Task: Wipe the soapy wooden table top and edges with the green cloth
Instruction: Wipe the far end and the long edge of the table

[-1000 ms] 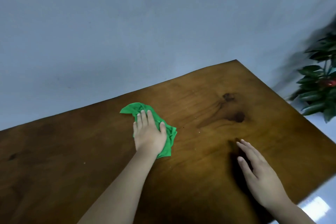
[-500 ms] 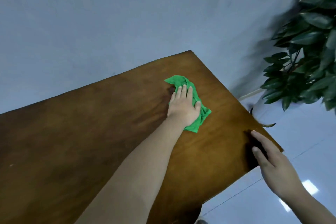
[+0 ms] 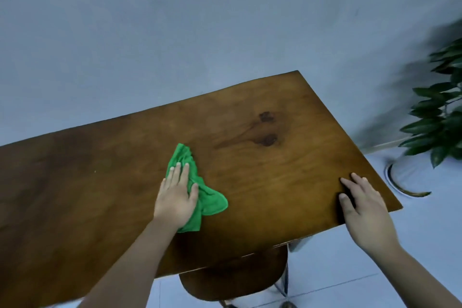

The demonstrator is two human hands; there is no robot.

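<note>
The brown wooden table top (image 3: 275,182) fills the middle of the view, with dark knots right of centre. A crumpled green cloth (image 3: 210,201) lies on it near the middle. My left hand (image 3: 176,197) presses flat on the cloth, fingers pointing away from me, covering its left part. My right hand (image 3: 362,205) rests flat on the table near the front right corner, fingers apart, holding nothing.
A plain grey wall (image 3: 200,32) stands behind the table. A leafy potted plant (image 3: 440,117) in a pale pot (image 3: 410,177) sits on the tiled floor to the right. A round wooden stool (image 3: 235,280) stands under the table's front edge.
My left hand has slid the cloth back from the far right part of the table toward the middle. My right hand has moved from the right edge onto the top near the corner.
</note>
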